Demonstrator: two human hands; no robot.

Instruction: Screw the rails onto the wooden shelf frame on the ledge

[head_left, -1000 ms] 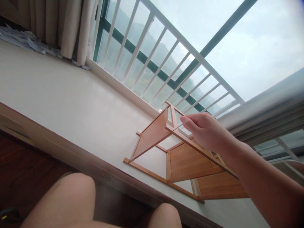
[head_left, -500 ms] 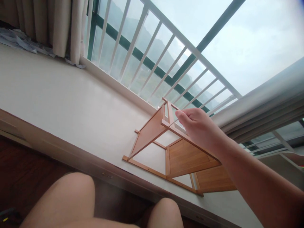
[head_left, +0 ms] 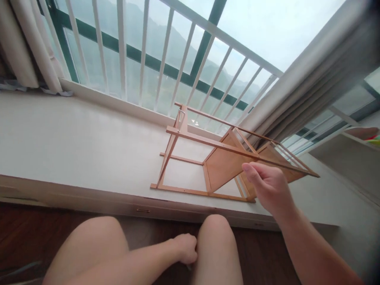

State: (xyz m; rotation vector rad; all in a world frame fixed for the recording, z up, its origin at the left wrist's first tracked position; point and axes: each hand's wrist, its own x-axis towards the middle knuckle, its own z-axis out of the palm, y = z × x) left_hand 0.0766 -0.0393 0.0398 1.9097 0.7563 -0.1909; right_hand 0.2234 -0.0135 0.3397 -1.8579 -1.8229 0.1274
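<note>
A light wooden rack frame [head_left: 204,139] with panel shelves lies on its side on the white window ledge. A thin L-shaped hex key [head_left: 181,114] stands at a bolt near the frame's left end, with no hand on it. My right hand [head_left: 271,186] is closed in front of the upper rail, right of the frame's middle, thumb pressed to the curled fingers. Whatever it may hold is hidden. My left hand [head_left: 186,247] is closed low between my knees, against the inner side of the right knee. Its fingertips and any small item in them are hidden.
A white railing [head_left: 190,33] and window run behind the ledge [head_left: 89,138]. Curtains hang at the left [head_left: 26,43] and right [head_left: 297,75]. The ledge's front has a small drawer handle [head_left: 143,210]. Dark wooden floor [head_left: 20,233] lies below.
My right hand has let go of the hex key and moved right and down along the rail. My left hand has come into view between the knees. The view has turned.
</note>
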